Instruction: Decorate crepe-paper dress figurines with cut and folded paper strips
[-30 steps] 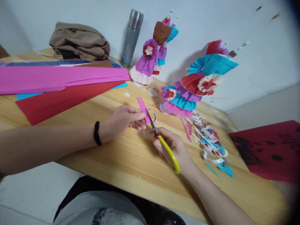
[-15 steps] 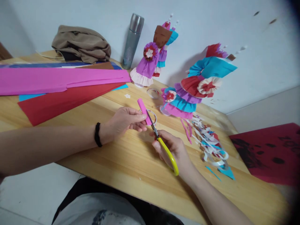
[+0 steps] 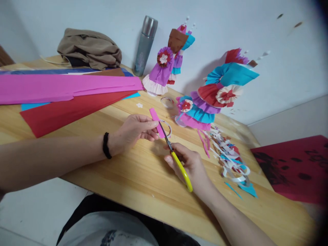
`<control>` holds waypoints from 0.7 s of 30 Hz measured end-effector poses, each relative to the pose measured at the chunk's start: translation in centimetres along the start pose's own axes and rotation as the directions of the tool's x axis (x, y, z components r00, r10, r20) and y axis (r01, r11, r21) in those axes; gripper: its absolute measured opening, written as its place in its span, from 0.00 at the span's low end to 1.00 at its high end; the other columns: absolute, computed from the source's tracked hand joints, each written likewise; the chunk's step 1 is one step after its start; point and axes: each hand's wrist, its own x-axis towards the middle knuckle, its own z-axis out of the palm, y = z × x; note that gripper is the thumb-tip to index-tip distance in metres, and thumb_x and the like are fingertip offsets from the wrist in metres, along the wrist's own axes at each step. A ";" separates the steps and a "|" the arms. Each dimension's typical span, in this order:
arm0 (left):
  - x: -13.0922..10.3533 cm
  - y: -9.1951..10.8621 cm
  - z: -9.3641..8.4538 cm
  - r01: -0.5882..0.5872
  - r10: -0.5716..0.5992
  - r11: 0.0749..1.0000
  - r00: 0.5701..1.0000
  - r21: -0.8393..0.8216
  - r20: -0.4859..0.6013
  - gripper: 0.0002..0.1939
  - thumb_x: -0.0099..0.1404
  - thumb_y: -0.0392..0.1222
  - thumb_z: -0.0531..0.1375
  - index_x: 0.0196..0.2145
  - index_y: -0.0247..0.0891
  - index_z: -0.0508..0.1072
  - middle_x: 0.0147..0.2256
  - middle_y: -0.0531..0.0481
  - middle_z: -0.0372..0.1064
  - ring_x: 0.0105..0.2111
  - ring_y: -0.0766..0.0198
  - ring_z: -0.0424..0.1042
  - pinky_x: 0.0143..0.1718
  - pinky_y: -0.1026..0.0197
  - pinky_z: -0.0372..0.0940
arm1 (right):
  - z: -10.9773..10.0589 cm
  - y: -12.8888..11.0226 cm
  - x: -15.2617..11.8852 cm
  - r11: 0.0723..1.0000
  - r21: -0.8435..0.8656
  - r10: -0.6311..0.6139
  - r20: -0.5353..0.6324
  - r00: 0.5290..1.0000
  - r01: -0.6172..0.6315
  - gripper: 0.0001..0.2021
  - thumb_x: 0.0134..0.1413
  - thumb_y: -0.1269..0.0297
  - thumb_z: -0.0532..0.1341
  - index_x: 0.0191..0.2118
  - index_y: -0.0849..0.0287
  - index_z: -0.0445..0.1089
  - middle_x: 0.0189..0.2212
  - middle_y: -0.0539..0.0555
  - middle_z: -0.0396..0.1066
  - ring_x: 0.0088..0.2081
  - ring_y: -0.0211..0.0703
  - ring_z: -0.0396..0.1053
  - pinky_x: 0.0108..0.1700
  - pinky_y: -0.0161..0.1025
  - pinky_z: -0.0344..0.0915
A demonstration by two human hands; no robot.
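Between the thumb and fingers of my left hand (image 3: pixel 135 131) is a small folded strip of pink crepe paper (image 3: pixel 154 115), held above the wooden table (image 3: pixel 123 181). My right hand (image 3: pixel 188 164) grips yellow-handled scissors (image 3: pixel 181 171), their blades lying along the right edge of the strip. Whether the blades are fully closed on the paper I cannot tell. Behind the strip, a roll of tape (image 3: pixel 169 128) rests on the table, partly hidden by the paper and my fingers.
Large pink crepe sheets (image 3: pixel 51 88) and a red sheet (image 3: pixel 77 112) lie on the left. Ruffled paper figures (image 3: pixel 210 106) stand along the wall beside a steel flask (image 3: pixel 145 46). Paper scraps (image 3: pixel 232 159) are heaped right. A brown cloth bundle (image 3: pixel 89 49) sits at the back.
My left hand and the pink strip have shifted slightly left and up. The scissors' handle has moved a little left, with the blades still at the strip.
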 end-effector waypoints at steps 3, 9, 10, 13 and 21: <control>0.0 0.0 0.0 0.002 -0.002 1.000 1.000 0.015 -0.008 0.10 0.59 0.36 0.65 0.21 0.30 0.76 0.20 0.48 0.74 0.20 0.71 0.72 0.24 0.71 0.65 | -0.1 -0.4 0.1 1.000 -0.011 0.006 0.001 1.000 -0.006 0.15 0.58 0.52 0.60 0.35 0.61 0.68 0.21 0.45 0.53 0.23 0.34 0.49 0.24 0.34 0.48; 0.0 0.0 0.0 0.004 -0.004 1.000 1.000 0.017 0.010 0.09 0.59 0.35 0.65 0.22 0.30 0.77 0.22 0.47 0.75 0.21 0.70 0.72 0.25 0.70 0.66 | -0.6 -1.3 0.2 0.999 -0.044 0.013 0.035 0.999 -0.011 0.18 0.56 0.46 0.58 0.32 0.59 0.64 0.21 0.45 0.54 0.23 0.35 0.51 0.24 0.35 0.49; 0.0 0.0 0.0 0.005 -0.005 1.000 1.000 0.014 0.012 0.09 0.58 0.35 0.65 0.22 0.30 0.77 0.22 0.47 0.75 0.21 0.70 0.72 0.25 0.69 0.66 | -0.6 -1.4 0.2 0.999 -0.046 0.015 0.040 0.999 -0.013 0.19 0.56 0.45 0.58 0.32 0.59 0.64 0.21 0.46 0.54 0.22 0.35 0.51 0.24 0.35 0.49; 0.0 0.0 0.0 0.008 -0.008 1.000 1.000 0.012 0.015 0.10 0.60 0.34 0.64 0.22 0.30 0.77 0.22 0.46 0.75 0.21 0.70 0.71 0.26 0.69 0.66 | -0.7 -1.5 0.2 0.999 -0.046 0.028 0.049 0.998 -0.025 0.20 0.56 0.44 0.57 0.35 0.60 0.65 0.21 0.46 0.55 0.22 0.36 0.52 0.24 0.35 0.49; -0.2 -0.1 0.2 0.041 -0.042 0.998 0.999 0.040 0.012 0.10 0.60 0.33 0.64 0.22 0.29 0.77 0.21 0.47 0.74 0.20 0.71 0.72 0.26 0.70 0.66 | -0.6 -1.1 0.3 0.999 -0.050 0.015 0.038 0.999 -0.013 0.23 0.56 0.42 0.57 0.37 0.61 0.68 0.22 0.47 0.57 0.23 0.36 0.53 0.25 0.35 0.50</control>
